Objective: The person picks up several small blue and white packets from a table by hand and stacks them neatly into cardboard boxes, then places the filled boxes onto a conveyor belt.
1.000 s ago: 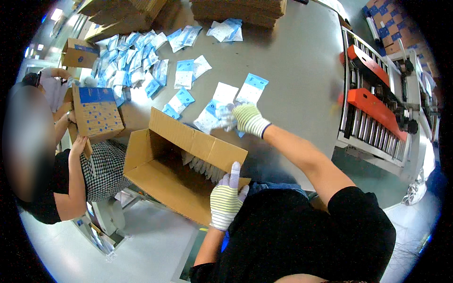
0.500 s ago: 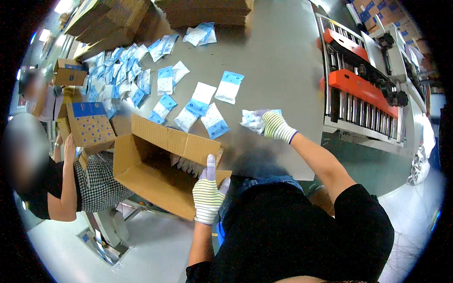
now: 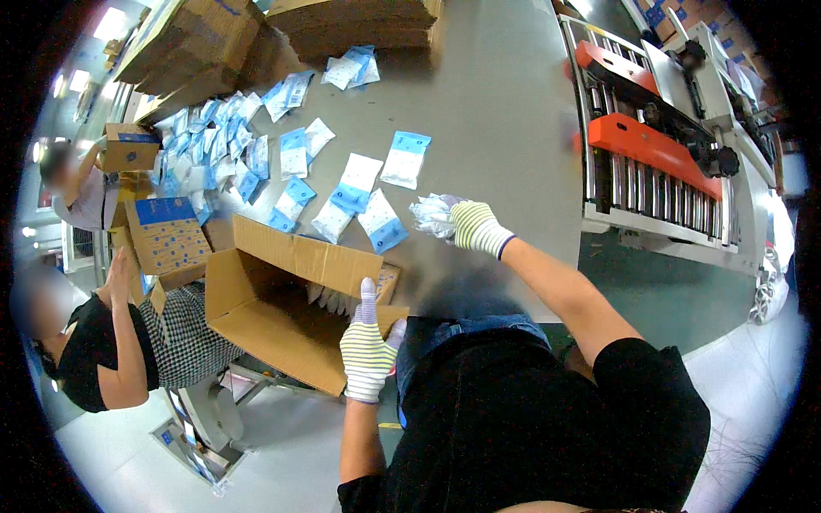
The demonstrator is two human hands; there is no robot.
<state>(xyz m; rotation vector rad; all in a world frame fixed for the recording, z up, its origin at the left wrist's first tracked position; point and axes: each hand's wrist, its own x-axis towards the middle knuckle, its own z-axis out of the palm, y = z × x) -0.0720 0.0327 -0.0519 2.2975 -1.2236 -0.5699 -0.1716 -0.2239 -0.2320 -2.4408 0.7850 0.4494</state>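
My right hand [image 3: 476, 228], in a striped glove, is closed around white-and-blue sachets [image 3: 433, 215] just above the grey table; how many it holds, I cannot tell. An open cardboard box [image 3: 282, 329] lies tilted on its side at the table's near edge, its mouth toward me. Inside, a row of pale sachets [image 3: 332, 299] stands against the wall on the right. My left hand [image 3: 369, 359], gloved alike, grips that box's right edge, one finger pointing up along the flap. Beyond the box, several loose sachets [image 3: 355, 182] lie spread on the table.
A heap of sachets [image 3: 209, 145] covers the table's far left. Flattened cartons [image 3: 355, 26] are stacked at the back. At right stands a roller machine [image 3: 650, 162] with orange guards. Two people are at the left, one beside a printed carton [image 3: 167, 235].
My right hand has drawn the sachets a little to the left, toward the box. My left hand stays at the box edge. The nearer person's hands have come together.
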